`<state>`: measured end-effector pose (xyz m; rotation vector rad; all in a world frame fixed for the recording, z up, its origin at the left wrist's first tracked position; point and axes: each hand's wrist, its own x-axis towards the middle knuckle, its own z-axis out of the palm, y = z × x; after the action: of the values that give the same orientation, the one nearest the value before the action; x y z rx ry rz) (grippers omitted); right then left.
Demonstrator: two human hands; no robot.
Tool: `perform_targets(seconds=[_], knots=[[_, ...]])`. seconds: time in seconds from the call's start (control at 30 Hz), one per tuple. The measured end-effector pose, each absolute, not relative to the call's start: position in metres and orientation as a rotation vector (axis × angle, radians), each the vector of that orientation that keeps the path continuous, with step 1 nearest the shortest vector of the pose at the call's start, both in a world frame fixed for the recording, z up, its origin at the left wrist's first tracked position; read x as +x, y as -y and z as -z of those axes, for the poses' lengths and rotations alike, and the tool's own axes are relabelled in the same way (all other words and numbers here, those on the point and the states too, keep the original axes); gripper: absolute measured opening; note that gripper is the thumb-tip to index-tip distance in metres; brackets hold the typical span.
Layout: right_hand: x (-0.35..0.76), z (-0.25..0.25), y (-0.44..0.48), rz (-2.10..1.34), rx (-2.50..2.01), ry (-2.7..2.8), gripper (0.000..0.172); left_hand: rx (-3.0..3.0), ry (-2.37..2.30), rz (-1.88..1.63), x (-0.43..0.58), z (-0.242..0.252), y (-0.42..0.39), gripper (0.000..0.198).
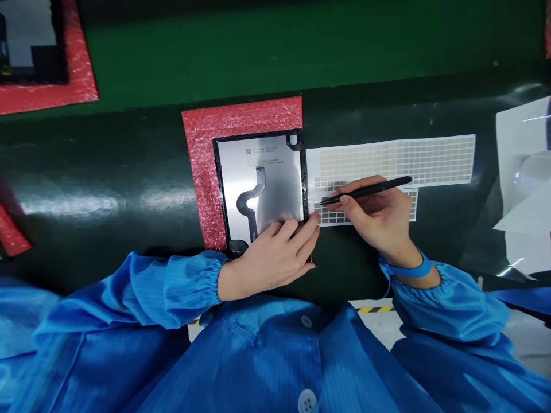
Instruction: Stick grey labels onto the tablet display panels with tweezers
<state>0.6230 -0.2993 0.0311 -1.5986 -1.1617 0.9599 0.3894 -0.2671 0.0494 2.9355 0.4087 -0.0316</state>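
Display panel (275, 172), silver back up with a ribbon cable (245, 201) curving across it, sits on a red bubble-wrap pad (200, 166) on the dark green tabletop (344, 63), the cushioning apparently there to guard its face. Left hand (271, 258) lies over the panel's lower edge, fingers (293, 229) together and pinning it steady. Right hand (379, 223) has its fingers clamped on black tweezers (370, 189), tips over a sheet of grid-cut labels (391, 160) set just beside the panel for short reach, blue wrist strap (407, 271) likely for grounding
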Motion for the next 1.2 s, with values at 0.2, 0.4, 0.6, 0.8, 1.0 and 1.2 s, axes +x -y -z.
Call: perform_targets(seconds=[0.2, 0.4, 0.6, 0.8, 1.0, 1.2], knots=[[0.626, -0.031, 0.297, -0.993, -1.606, 1.153, 0.013, 2.958, -0.396, 0.079, 0.391, -0.053, 0.265, 0.06], [0.627, -0.038, 0.295, -1.068, -1.588, 1.086, 0.011, 2.967, -0.386, 0.079, 0.392, -0.055, 0.264, 0.06], [0.628, -0.047, 0.277, -1.046, -1.484, 1.029, 0.008, 2.957, -0.393, 0.082, 0.394, -0.056, 0.264, 0.06], [0.617, -0.037, 0.248, -1.088, -1.438, 0.994, 0.012, 2.884, -0.525, -0.076, 0.392, -0.059, 0.249, 0.059], [0.615, -0.033, 0.252, -1.14, -1.386, 1.02, 0.015, 2.88, -0.702, 0.069, 0.391, -0.058, 0.237, 0.059], [0.614, -0.035, 0.256, -1.132, -1.378, 1.066, 0.016, 2.857, -0.716, 0.014, 0.391, -0.055, 0.238, 0.061]])
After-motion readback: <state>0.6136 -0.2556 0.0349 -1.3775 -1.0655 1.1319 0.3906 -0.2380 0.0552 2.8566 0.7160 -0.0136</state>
